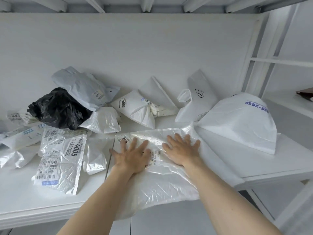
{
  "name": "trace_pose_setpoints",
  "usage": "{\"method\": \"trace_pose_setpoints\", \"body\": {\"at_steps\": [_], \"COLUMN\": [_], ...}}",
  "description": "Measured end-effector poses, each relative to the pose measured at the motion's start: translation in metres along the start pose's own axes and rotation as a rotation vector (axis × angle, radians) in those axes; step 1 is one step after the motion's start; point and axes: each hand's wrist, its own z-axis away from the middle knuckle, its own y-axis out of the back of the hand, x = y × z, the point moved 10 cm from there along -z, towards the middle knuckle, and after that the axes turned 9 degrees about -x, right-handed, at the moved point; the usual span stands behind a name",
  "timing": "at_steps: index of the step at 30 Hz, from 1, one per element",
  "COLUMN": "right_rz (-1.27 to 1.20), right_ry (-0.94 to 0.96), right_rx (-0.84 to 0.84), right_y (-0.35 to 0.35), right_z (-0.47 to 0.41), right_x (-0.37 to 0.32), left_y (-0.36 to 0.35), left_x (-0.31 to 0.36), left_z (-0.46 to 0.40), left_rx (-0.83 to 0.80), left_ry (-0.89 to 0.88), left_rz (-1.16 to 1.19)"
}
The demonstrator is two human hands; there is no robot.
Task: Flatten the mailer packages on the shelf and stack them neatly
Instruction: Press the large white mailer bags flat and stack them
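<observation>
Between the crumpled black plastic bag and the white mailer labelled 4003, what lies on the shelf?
In the head view, a small crinkled white plastic mailer lies between the black bag and the 4003 mailer, its left edge against the bag.

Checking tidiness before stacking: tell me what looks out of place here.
The white mailer under both hands overhangs the shelf's front edge. A crumpled black bag sits atop the pile at left.

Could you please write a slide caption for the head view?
Both hands, left hand and right hand, press a white mailer flat on the shelf.
</observation>
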Motion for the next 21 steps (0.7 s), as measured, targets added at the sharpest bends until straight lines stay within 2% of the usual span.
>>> {"method": "trace_pose_setpoints", "body": {"at_steps": [2,5,10,13,15,18,21], "right_rz": [0.012,-0.069,-0.028,-0.19,-0.198,-0.158,-0.143], "right_ry": [-0.062,-0.107,-0.137,-0.233,-0.336,-0.437,-0.487], "right_rx": [0.006,0.017,-0.086,0.023,0.113,0.057,-0.009], "right_y": [0.006,0.016,0.001,0.04,0.062,0.062,0.05], "right_z": [0.007,0.022,0.039,0.041,0.044,0.044,0.041], "right_x": [0.021,0.03,0.04,0.088,0.133,0.187,0.21], "left_y": [0.002,0.016,-0.011,-0.009,-0.008,-0.009,-0.008], "left_x": [-0.011,0.004,0.028,0.025,0.026,0.029,0.029], "left_z": [0.005,0.017,0.026,0.023,0.021,0.016,0.012], "left_rx": [-0.034,0.011,-0.033,-0.008,0.025,0.032,0.047], "left_ry": [0.024,0.044,0.0,0.005,0.013,0.026,0.039], "left_rz": [0.004,-0.002,-0.004,-0.017,-0.014,-0.011,-0.016]}}
